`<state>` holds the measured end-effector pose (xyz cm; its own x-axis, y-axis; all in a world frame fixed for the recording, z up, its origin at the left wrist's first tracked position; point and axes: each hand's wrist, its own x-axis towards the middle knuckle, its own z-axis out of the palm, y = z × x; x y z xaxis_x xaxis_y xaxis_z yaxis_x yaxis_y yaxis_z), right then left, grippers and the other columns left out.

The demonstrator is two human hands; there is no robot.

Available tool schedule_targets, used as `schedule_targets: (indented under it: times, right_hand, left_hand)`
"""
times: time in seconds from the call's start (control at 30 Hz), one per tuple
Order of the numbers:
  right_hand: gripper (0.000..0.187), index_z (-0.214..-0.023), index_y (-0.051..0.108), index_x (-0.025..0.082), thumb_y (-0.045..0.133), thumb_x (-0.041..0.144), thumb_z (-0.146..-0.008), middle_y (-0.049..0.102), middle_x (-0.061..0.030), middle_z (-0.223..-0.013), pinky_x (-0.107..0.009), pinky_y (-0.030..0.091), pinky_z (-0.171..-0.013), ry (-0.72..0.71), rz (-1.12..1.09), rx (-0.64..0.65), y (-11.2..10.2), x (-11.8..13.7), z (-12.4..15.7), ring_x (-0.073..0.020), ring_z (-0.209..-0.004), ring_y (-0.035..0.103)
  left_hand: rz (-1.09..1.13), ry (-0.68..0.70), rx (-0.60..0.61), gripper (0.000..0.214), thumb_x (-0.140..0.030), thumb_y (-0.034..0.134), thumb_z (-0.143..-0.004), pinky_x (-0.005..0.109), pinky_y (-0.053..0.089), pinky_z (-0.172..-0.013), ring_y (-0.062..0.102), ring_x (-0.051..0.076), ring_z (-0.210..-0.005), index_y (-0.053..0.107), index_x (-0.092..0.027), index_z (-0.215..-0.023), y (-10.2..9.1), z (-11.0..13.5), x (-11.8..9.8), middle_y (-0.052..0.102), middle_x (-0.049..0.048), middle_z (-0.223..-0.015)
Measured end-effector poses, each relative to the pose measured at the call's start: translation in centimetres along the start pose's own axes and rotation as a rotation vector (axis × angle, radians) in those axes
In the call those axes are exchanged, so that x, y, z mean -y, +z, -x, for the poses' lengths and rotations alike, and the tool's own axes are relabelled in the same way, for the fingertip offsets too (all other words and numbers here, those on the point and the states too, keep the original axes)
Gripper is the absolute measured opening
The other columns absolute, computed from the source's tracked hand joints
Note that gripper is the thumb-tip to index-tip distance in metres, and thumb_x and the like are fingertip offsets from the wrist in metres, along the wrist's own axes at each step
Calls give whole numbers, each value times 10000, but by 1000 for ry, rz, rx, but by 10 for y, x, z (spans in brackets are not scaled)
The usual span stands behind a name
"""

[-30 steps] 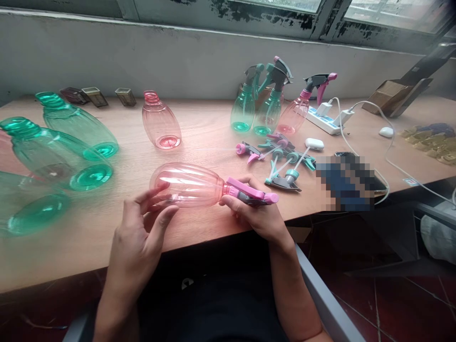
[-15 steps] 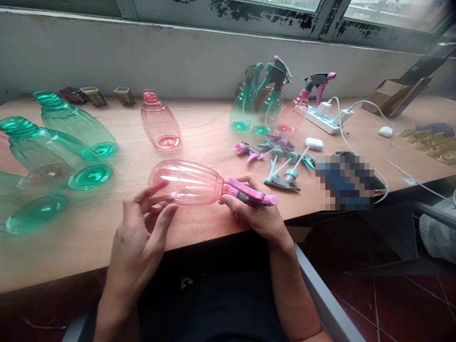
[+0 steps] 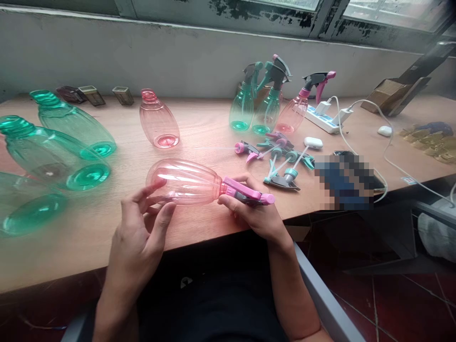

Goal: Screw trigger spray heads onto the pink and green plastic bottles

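A clear pink spray bottle (image 3: 185, 181) lies sideways just above the wooden table (image 3: 199, 128), held between both hands. My left hand (image 3: 140, 228) cups its base end, with the fingertips and thumb touching the bottle. My right hand (image 3: 254, 213) is closed around the pink and grey trigger head (image 3: 247, 192) fitted at the neck. A pile of loose trigger heads (image 3: 278, 159) with dip tubes lies just beyond my right hand.
Several capless green bottles (image 3: 67, 137) lie at the left and one pink bottle (image 3: 158, 121) farther back. Three finished spray bottles (image 3: 265, 102) stand at the back, next to a power strip (image 3: 326, 118) with white cables. A white earbud case (image 3: 313, 142) lies by the pile.
The pink bottle and both hands have drifted slightly left. My grips stay the same.
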<state>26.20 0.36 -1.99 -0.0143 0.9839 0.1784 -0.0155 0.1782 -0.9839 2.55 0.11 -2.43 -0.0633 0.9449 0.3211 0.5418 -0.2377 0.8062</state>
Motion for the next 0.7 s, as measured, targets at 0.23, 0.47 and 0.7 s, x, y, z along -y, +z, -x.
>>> schedule_targets:
  times: [0.23, 0.47, 0.7]
  right_hand:
    - [284, -1064, 660, 229, 832, 334, -864, 747, 15, -870, -220, 489, -558, 19, -41, 13, 0, -2, 1, -106, -607, 618]
    - [294, -1075, 661, 229, 830, 354, -869, 740, 7, -868, -216, 489, -553, 32, -40, 21, -1, -2, 1, -104, -605, 610]
    - [301, -1067, 659, 225, 835, 360, -864, 741, 8, -860, -212, 483, -542, 30, -38, 10, -1, -1, 1, -100, -599, 605]
  left_hand:
    - [-19, 3, -3, 474, -538, 631, -940, 367, 623, -937, 738, 221, -1112, 481, -377, -1360, 0, -1, 0, 634, 14, -1472]
    - [-28, 19, -4, 484, -535, 632, -937, 381, 628, -933, 738, 231, -1115, 483, -382, -1371, 0, 0, 0, 645, 23, -1455]
    - [-46, 21, 7, 482, -535, 619, -942, 376, 628, -926, 740, 231, -1119, 481, -351, -1365, 0, -2, -3, 636, 40, -1465]
